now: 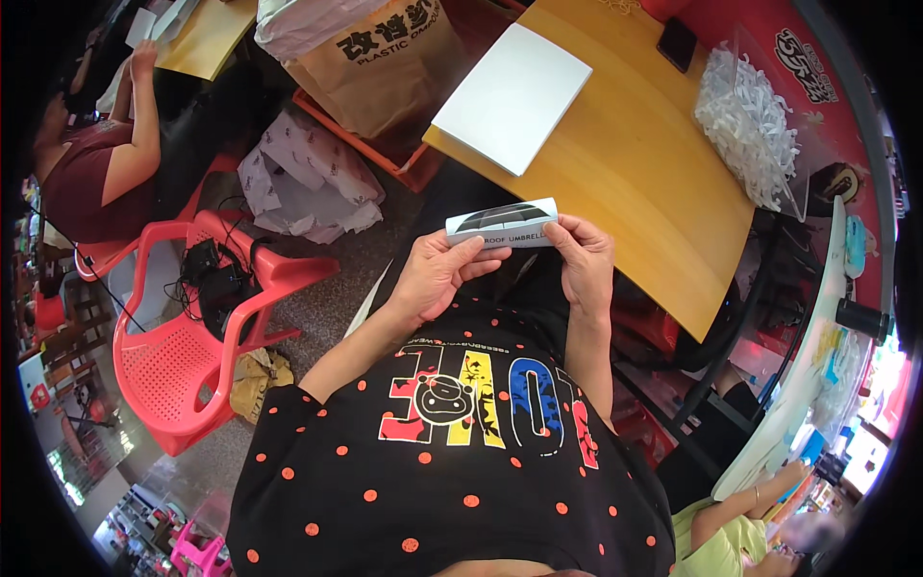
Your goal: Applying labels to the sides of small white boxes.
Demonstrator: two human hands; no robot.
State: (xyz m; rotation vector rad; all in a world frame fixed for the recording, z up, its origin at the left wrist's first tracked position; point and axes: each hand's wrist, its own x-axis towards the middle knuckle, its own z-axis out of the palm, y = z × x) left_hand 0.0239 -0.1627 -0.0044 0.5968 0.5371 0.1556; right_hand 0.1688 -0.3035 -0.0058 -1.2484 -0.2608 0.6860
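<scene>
A small folded piece of printed card (502, 231), light blue-grey with a dark umbrella picture, is held up in front of my chest. My left hand (437, 274) pinches its left end between thumb and fingers. At the other end, my right hand (585, 262) grips the right edge, thumb in front. The card looks bent into a narrow sleeve shape; its back is hidden. Just beyond it, a stack of white card or paper (516, 101) lies on the yellow table (644, 183), its corner jutting close to the table's near left edge.
A clear bin of white curled strips (748, 125) and a black phone (677, 44) sit on the table. To the left are a red plastic chair (183, 370) with black cables, a brown sack (380, 72) and a crumpled pale sack (306, 178). Other people work at left and lower right.
</scene>
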